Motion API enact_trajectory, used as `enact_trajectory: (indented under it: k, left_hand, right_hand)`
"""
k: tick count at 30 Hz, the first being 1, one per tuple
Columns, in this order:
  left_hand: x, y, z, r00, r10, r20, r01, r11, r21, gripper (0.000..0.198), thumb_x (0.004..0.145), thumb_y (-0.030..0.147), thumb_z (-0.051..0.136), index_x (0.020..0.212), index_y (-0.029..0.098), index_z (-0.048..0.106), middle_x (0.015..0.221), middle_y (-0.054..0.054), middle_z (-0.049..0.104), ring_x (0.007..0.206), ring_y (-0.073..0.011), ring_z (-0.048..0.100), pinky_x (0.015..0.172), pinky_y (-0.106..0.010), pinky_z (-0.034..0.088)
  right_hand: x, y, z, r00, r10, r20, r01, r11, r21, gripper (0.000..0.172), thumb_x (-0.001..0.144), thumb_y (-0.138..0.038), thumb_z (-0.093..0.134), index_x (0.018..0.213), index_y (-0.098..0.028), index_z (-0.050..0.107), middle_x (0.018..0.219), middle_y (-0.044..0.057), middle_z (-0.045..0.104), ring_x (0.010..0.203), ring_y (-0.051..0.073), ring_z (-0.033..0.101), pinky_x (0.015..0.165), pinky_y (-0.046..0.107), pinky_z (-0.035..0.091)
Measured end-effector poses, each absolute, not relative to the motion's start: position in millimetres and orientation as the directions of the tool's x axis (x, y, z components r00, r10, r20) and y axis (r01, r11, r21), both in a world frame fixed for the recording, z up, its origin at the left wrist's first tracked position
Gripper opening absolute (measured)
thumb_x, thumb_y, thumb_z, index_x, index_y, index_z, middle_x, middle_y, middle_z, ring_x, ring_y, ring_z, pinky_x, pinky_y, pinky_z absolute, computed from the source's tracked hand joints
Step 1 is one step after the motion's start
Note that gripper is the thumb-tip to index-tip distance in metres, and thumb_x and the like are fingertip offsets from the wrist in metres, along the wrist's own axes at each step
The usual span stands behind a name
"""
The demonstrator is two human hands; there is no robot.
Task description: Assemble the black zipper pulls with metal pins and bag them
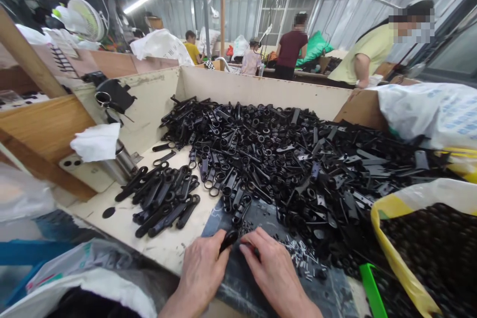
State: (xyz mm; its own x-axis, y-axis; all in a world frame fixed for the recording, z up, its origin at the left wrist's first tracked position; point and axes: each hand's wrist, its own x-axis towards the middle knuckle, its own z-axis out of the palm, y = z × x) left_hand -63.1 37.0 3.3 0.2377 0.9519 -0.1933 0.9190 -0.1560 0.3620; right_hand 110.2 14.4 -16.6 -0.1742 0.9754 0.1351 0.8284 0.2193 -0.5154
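My left hand (203,271) pinches a small black plastic part (228,239) between thumb and fingers at the near edge of the bench. My right hand (274,268) sits beside it, fingertips closed and touching the same part's right end. Both hands rest over a dark mat (238,278). Just beyond them spreads a big heap of black plastic pieces (298,164). To the left lies a neat group of longer black pieces (164,201). Small metal pins (298,256) are scattered right of my right hand.
A pale-walled wooden tray (261,87) holds the heap. A yellow-rimmed bag of black parts (428,248) and a green tool (370,290) are at right. A metal cup with white cloth (99,144) stands left. Several people work at benches behind.
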Motion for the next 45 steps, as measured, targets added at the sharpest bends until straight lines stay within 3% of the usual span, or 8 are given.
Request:
enact_trajectory:
  k: [8, 13, 21, 25, 30, 37, 41, 45]
  left_hand:
    - [-74, 33, 4, 0.226, 0.958, -0.178, 0.924, -0.152, 0.351, 0.026, 0.099, 0.019, 0.048, 0.099, 0.024, 0.073, 0.089, -0.010, 0.082, 0.090, -0.0343, 0.075, 0.074, -0.035, 0.043]
    - [-76, 29, 1, 0.218, 0.965, -0.144, 0.909, -0.147, 0.389, 0.023, 0.098, 0.023, 0.050, 0.101, 0.027, 0.073, 0.083, -0.006, 0.079, 0.084, -0.0313, 0.072, 0.073, -0.033, 0.041]
    - [-47, 16, -8, 0.232, 0.916, -0.328, 0.298, 0.254, 0.920, 0.030, 0.089, 0.047, 0.064, 0.081, 0.018, 0.068, 0.052, 0.004, 0.060, 0.044, -0.0122, 0.047, 0.048, -0.024, 0.031]
    - [-37, 10, -15, 0.306, 0.869, -0.390, 0.048, 0.395, 0.918, 0.048, 0.082, 0.062, 0.072, 0.087, 0.014, 0.070, 0.066, -0.004, 0.073, 0.036, -0.0044, 0.035, 0.040, -0.021, 0.024]
    - [-34, 7, -17, 0.248, 0.877, -0.412, -0.072, 0.441, 0.895, 0.058, 0.074, 0.070, 0.077, 0.076, 0.013, 0.067, 0.064, -0.006, 0.074, 0.036, -0.0025, 0.036, 0.040, -0.019, 0.020]
    - [-40, 5, -16, 0.232, 0.884, -0.407, -0.026, 0.423, 0.906, 0.062, 0.069, 0.073, 0.080, 0.074, 0.012, 0.069, 0.056, -0.002, 0.069, 0.038, -0.0029, 0.035, 0.041, -0.019, 0.024]
    - [-44, 2, -15, 0.280, 0.882, -0.378, -0.046, 0.406, 0.913, 0.060, 0.072, 0.071, 0.080, 0.076, 0.012, 0.071, 0.061, -0.003, 0.071, 0.040, -0.0025, 0.035, 0.043, -0.019, 0.025]
    - [-47, -2, -16, 0.235, 0.926, -0.294, 0.057, 0.289, 0.956, 0.061, 0.075, 0.075, 0.074, 0.075, 0.014, 0.074, 0.065, -0.003, 0.070, 0.047, -0.0076, 0.044, 0.048, -0.022, 0.035]
  right_hand:
    - [103, 13, -22, -0.185, 0.974, 0.131, 0.830, 0.226, -0.509, 0.018, 0.094, -0.009, 0.059, 0.085, -0.023, 0.066, 0.086, 0.001, 0.072, 0.073, 0.019, 0.073, 0.064, 0.025, 0.050]
    - [129, 4, -16, -0.031, 0.997, 0.070, 0.652, 0.073, -0.755, 0.023, 0.098, -0.033, 0.059, 0.086, -0.023, 0.075, 0.069, -0.002, 0.071, 0.058, 0.016, 0.062, 0.057, 0.024, 0.046]
    - [137, -18, -31, 0.132, 0.990, 0.048, 0.364, -0.003, -0.931, 0.039, 0.095, -0.057, 0.066, 0.105, -0.021, 0.080, 0.091, 0.007, 0.083, 0.062, 0.018, 0.070, 0.057, 0.025, 0.055]
    - [131, -28, -42, 0.065, 0.973, 0.220, 0.423, 0.173, -0.889, 0.038, 0.101, -0.038, 0.064, 0.138, -0.030, 0.066, 0.104, 0.002, 0.084, 0.059, 0.015, 0.074, 0.056, 0.021, 0.059]
    - [123, -27, -49, 0.007, 0.843, 0.538, 0.578, 0.436, -0.690, 0.065, 0.104, -0.016, 0.052, 0.162, -0.040, 0.032, 0.109, -0.004, 0.083, 0.063, 0.012, 0.078, 0.072, 0.020, 0.064]
    - [121, -33, -46, 0.004, 0.847, 0.531, 0.548, 0.443, -0.710, 0.073, 0.105, -0.019, 0.053, 0.166, -0.038, 0.018, 0.102, -0.003, 0.084, 0.067, 0.014, 0.079, 0.065, 0.021, 0.063]
    - [123, -36, -39, 0.119, 0.956, 0.268, 0.387, 0.204, -0.899, 0.058, 0.100, -0.033, 0.066, 0.155, -0.033, 0.045, 0.091, -0.003, 0.080, 0.046, 0.010, 0.058, 0.048, 0.019, 0.052]
    - [126, -32, -33, 0.121, 0.986, 0.119, 0.289, 0.079, -0.954, 0.022, 0.094, -0.044, 0.071, 0.095, -0.024, 0.079, 0.076, 0.000, 0.069, 0.055, 0.013, 0.054, 0.052, 0.022, 0.045]
